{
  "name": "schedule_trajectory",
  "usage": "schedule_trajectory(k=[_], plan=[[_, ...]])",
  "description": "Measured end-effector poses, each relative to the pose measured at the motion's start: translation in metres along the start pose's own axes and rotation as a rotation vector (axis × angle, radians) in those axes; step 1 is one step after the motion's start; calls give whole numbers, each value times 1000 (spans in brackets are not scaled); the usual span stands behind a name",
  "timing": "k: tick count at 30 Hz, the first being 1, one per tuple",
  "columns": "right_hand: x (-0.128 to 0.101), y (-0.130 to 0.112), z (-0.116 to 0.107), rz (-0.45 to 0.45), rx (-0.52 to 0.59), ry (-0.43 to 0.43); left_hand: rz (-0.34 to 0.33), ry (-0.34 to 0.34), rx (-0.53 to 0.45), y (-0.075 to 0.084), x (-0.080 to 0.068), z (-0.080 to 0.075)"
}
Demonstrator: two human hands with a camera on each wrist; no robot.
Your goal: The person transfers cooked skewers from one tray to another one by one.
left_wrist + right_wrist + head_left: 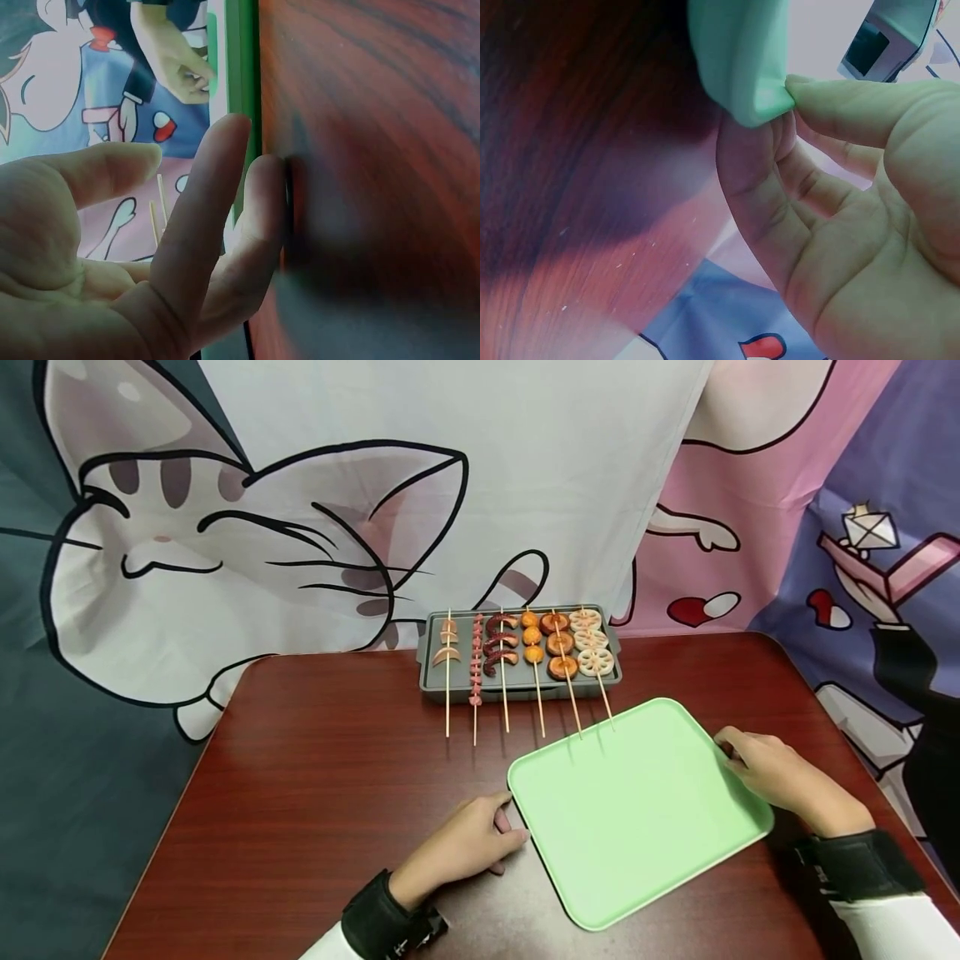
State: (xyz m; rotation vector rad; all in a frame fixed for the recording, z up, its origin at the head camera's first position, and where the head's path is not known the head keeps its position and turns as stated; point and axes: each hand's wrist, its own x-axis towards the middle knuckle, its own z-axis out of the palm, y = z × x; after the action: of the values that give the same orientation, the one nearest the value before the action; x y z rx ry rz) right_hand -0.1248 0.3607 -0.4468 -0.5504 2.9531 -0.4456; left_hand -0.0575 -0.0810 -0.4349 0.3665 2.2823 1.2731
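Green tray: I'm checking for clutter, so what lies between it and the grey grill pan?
In the head view, only bare table and skewer sticks overhanging from the grey grill pan toward the green tray.

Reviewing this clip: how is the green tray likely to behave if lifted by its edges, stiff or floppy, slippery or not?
The tray probably stays stiff: it lies flat with a moulded raised rim. It looks light, being thin and empty. Its smooth surface may be slippery, so the right hand pinching one corner seems wise. The left hand only rests on the table beside the opposite edge, so a one-sided lift might tilt it.

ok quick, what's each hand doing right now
Left hand: open, fingers relaxed at the green tray's near-left edge.
Right hand: pinching the tray's right corner.
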Motion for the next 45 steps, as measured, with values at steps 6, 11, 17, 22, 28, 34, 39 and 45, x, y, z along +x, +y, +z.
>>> schedule_trajectory(k=[6, 11, 17, 22, 28, 34, 39, 45], plan=[[-1, -5, 1, -26, -2, 18, -8, 7, -79, -2, 2, -4], [0, -9, 2, -33, 0, 18, -15, 9, -160, -4, 1, -8], [0, -14, 4, -58, 21, 7, -14, 27, -140, -7, 3, -13], [0, -19, 5, -67, 43, -14, 12, 63, -20, -10, 4, -18], [1, -26, 6, -67, 68, -26, 28, 106, 33, -11, 5, -22], [0, -34, 6, -56, 98, -48, 8, 129, -7, -13, 6, -23], [0, -41, 5, -32, 162, -100, -11, 154, -26, -15, 5, -25], [1, -51, 4, 19, 250, -184, -40, 179, -5, -17, 5, -29]])
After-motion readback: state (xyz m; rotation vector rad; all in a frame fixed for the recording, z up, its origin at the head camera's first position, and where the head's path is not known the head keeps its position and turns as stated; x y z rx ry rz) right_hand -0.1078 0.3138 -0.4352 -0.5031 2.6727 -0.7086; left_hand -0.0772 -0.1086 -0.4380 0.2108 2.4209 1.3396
